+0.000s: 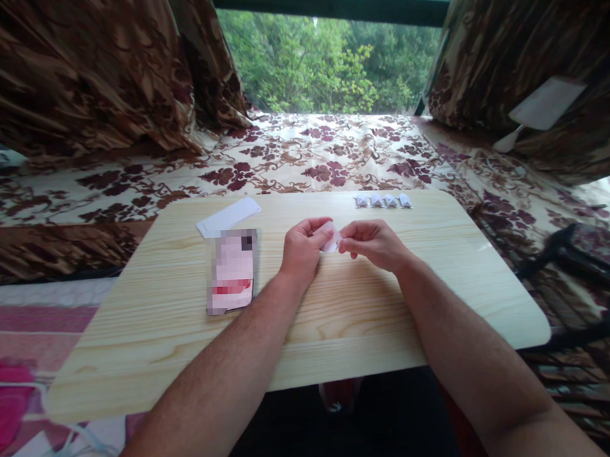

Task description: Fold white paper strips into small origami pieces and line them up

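Over the middle of the wooden table, my left hand is closed on a small white piece of paper, its thumb lying on top. My right hand pinches the paper's right edge between thumb and fingertips. Part of the paper is hidden by the fingers, so its exact folds cannot be made out. Beyond my right hand, several small white folded paper pieces with raised, pointed middles stand in a row near the far edge. White paper strips lie at the far left of the table.
A partly blurred phone rests on the table, left of my hands. Behind the table is a flowered cloth surface below a window. A white lamp stands at the right. Dark chair-like parts are beside the table's right edge.
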A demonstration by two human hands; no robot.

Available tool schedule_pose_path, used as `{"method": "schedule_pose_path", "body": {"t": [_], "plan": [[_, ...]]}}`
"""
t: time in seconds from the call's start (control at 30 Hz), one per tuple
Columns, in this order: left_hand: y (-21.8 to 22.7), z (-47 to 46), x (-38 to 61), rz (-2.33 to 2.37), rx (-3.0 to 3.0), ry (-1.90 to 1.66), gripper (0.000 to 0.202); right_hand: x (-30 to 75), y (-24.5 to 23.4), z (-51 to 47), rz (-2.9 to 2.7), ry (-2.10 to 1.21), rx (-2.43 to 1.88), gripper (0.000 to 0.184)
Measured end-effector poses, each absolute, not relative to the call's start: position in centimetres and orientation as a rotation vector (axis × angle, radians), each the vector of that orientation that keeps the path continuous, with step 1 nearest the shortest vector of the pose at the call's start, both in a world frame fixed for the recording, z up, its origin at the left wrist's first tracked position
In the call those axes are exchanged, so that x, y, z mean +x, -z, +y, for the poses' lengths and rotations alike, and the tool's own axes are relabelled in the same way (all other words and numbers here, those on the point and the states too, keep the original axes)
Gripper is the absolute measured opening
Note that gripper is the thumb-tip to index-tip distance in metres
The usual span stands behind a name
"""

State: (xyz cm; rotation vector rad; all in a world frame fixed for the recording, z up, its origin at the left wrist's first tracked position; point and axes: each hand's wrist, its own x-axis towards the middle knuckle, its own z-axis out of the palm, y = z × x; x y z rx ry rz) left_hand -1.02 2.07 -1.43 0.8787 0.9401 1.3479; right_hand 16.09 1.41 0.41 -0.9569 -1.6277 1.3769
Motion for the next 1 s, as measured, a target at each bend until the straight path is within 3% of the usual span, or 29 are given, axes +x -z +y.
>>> {"method": "schedule_pose_path", "body": {"t": [1.0], "plan": [[1.1, 1.4, -1.0, 1.048, 1.151, -1.268, 0.028, 15.0, -0.5, 1.3, -1.396, -1.130, -1.147, 0.020]]}}
